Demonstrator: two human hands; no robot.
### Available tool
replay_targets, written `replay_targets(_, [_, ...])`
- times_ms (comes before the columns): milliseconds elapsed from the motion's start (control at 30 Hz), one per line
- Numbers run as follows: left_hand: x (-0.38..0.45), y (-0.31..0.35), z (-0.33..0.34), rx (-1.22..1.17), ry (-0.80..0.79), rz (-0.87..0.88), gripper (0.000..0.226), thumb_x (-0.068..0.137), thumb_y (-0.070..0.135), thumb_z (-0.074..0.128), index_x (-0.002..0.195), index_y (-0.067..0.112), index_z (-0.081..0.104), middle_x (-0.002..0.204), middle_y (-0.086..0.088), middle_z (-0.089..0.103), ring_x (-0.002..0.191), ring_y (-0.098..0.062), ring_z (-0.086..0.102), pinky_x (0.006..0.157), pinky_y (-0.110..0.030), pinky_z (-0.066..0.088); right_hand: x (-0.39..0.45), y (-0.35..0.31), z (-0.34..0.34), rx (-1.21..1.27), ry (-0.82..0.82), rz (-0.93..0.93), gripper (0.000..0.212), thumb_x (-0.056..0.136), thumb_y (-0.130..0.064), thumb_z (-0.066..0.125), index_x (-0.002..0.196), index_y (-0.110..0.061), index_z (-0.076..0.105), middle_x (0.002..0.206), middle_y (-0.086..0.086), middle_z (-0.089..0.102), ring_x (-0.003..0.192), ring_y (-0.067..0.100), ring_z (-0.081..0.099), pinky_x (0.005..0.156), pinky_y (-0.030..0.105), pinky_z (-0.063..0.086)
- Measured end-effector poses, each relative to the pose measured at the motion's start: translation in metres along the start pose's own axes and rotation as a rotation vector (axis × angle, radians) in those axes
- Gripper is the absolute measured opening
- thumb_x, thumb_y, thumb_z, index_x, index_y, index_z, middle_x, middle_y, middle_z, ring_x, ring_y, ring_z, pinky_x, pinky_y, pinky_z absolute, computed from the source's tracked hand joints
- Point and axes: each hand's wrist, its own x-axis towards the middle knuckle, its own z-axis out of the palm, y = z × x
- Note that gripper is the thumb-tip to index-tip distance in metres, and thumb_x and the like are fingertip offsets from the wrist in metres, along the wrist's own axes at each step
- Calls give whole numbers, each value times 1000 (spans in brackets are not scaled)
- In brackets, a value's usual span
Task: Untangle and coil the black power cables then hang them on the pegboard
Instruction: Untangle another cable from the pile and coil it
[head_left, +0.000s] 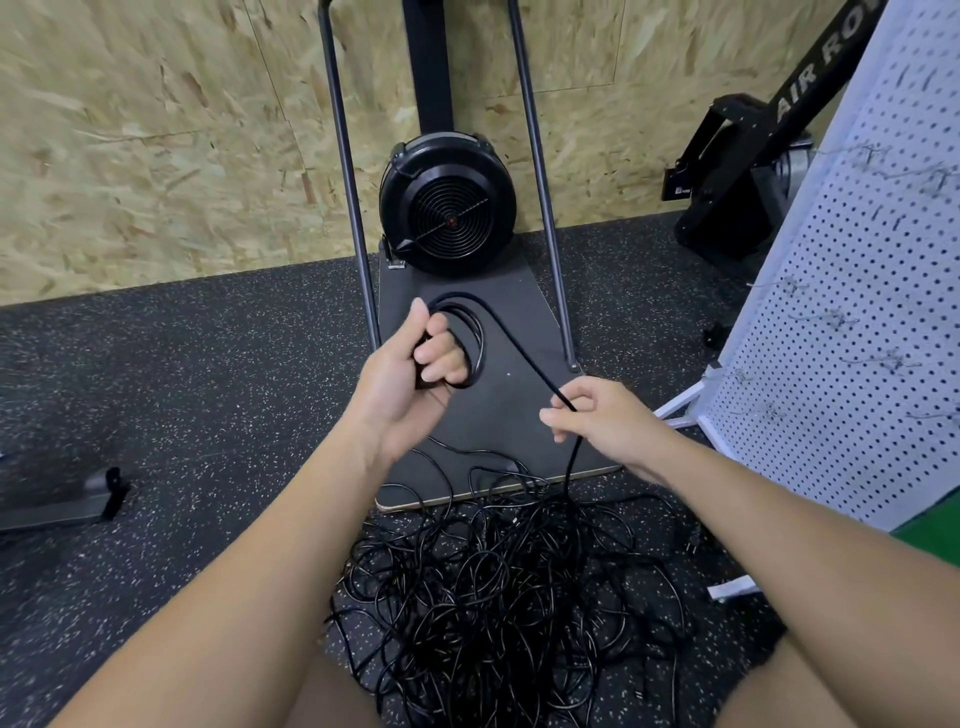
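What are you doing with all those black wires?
A person is winding up one cable. The left hand holds a small coil, and the right hand pinches the same cable where it rises from a big tangled pile on the floor. Most cables are still in that pile. The white pegboard on the right has hooks, with no cables on the part in view.

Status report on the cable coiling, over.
Left hand grips small coil. Right hand pinches running cable. Tangled pile on floor. Pegboard bare of cables.
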Motion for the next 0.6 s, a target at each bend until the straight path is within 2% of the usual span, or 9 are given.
replay_targets(67, [1, 4, -8, -36, 75, 19, 35, 114, 46, 54, 88, 23, 56, 67, 13, 32, 55, -7, 29, 64, -24, 35, 4, 3, 0, 5, 36, 42, 26, 93, -19, 87, 114, -18, 72, 94, 0, 85, 101, 17, 79, 105, 37, 53])
replay_targets(133, [2, 5, -16, -82, 170, 41, 36, 115, 46, 54, 87, 23, 56, 68, 13, 31, 55, -7, 29, 62, -23, 37, 8, 3, 4, 80, 77, 58, 22, 92, -8, 86, 111, -11, 74, 93, 8, 85, 97, 20, 80, 104, 38, 56])
replay_targets(200, [5, 6, -23, -138, 250, 65, 36, 115, 45, 52, 87, 22, 55, 69, 12, 33, 54, -8, 31, 60, -23, 40, 8, 1, 9, 205, 155, 46, 15, 91, 0, 85, 104, -1, 77, 94, 20, 83, 90, 28, 83, 93, 41, 65])
replay_targets(267, [7, 7, -29, -178, 315, 74, 34, 116, 40, 52, 87, 21, 55, 73, 10, 39, 56, -9, 37, 61, -24, 42, 6, -7, 13, 254, 235, 9, 10, 91, 2, 84, 98, 4, 77, 91, 24, 81, 78, 26, 82, 77, 34, 68])
replay_targets(367, [10, 6, -32, -176, 375, 114, 26, 115, 26, 50, 92, 16, 55, 88, 1, 59, 67, -14, 58, 67, -27, 50, 5, -15, 19, 9, 253, -117, 8, 96, -8, 83, 89, -7, 80, 77, 9, 79, 63, 15, 74, 66, 34, 66])
replay_targets(433, [10, 3, -28, -60, 392, 160, 20, 117, 21, 46, 102, 12, 56, 109, -11, 78, 90, -23, 79, 78, -32, 60, 2, -18, 23, -204, 193, -202, 16, 100, -16, 78, 84, -18, 79, 66, -11, 73, 56, 2, 64, 63, 30, 58])
replay_targets(500, [9, -1, -20, 130, 343, 213, 17, 120, 19, 42, 118, 5, 50, 123, -24, 78, 114, -36, 79, 92, -39, 62, -4, -22, 27, -393, 122, -290, 25, 103, -23, 70, 79, -26, 76, 68, -23, 70, 60, -1, 59, 65, 30, 47])
replay_targets(533, [9, -2, -18, 232, 303, 238, 16, 120, 18, 41, 123, 4, 47, 125, -26, 77, 118, -39, 77, 97, -42, 62, -7, -24, 29, -464, 89, -323, 28, 105, -27, 64, 78, -28, 74, 73, -24, 71, 65, -2, 59, 66, 32, 46])
replay_targets(600, [7, -6, -14, 434, 237, 280, 12, 121, 18, 40, 120, 7, 44, 124, -26, 77, 120, -41, 76, 104, -48, 60, -13, -30, 30, -543, 17, -347, 30, 108, -32, 53, 82, -33, 69, 83, -20, 75, 75, -3, 63, 73, 36, 50])
